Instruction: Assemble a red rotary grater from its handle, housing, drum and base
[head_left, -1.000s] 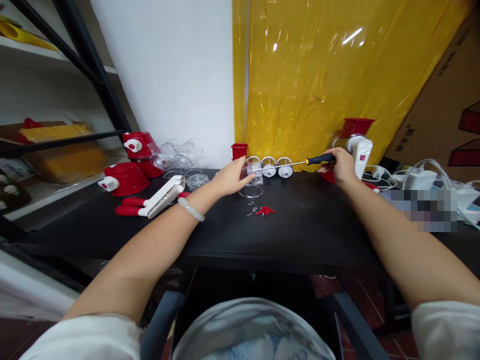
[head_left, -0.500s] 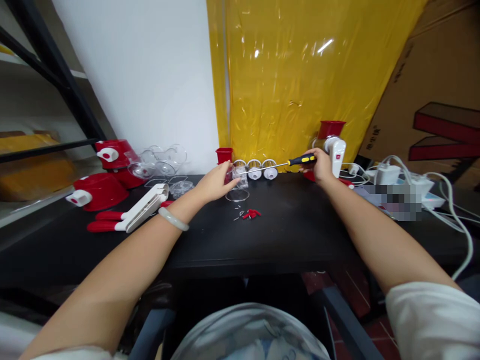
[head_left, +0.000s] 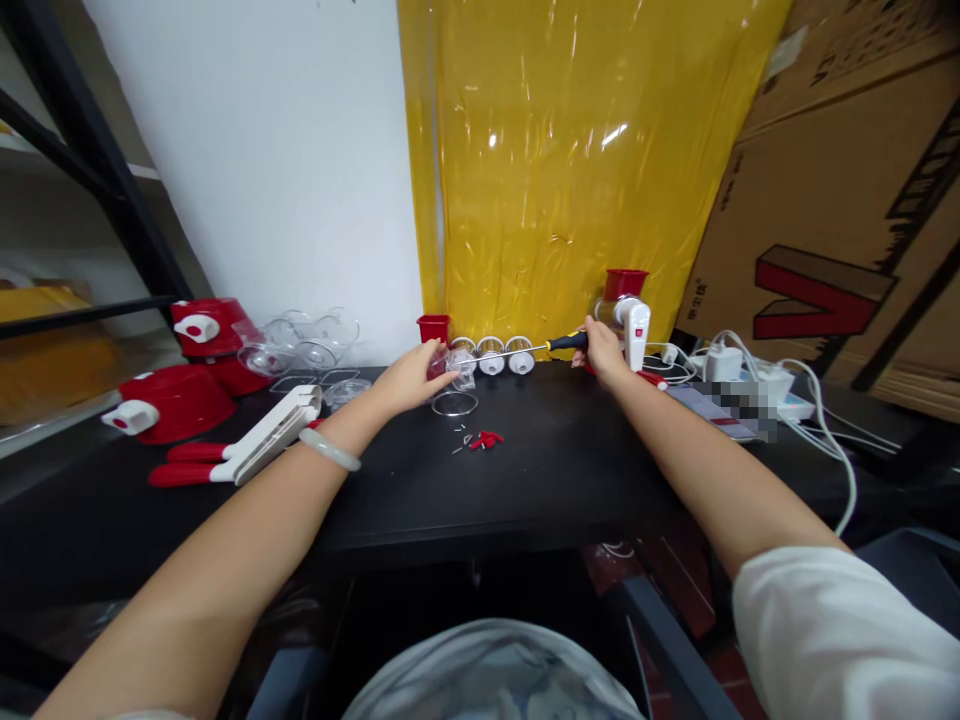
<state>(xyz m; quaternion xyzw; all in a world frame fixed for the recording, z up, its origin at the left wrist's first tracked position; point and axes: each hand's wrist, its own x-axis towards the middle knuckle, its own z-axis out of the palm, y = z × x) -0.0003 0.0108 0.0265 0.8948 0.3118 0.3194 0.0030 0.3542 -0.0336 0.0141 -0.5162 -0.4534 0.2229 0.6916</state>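
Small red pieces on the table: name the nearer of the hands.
Left. The left hand is beyond the red pieces, to their left; the right hand is farther off, beyond and to their right.

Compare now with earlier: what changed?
View swung right; the table sits further left in frame. The screwdriver seems turned: more yellow showed on its handle half a second ago. Nothing grasped or released: the right hand keeps it, the left hand stays on the clear part. The red pieces stayed put.
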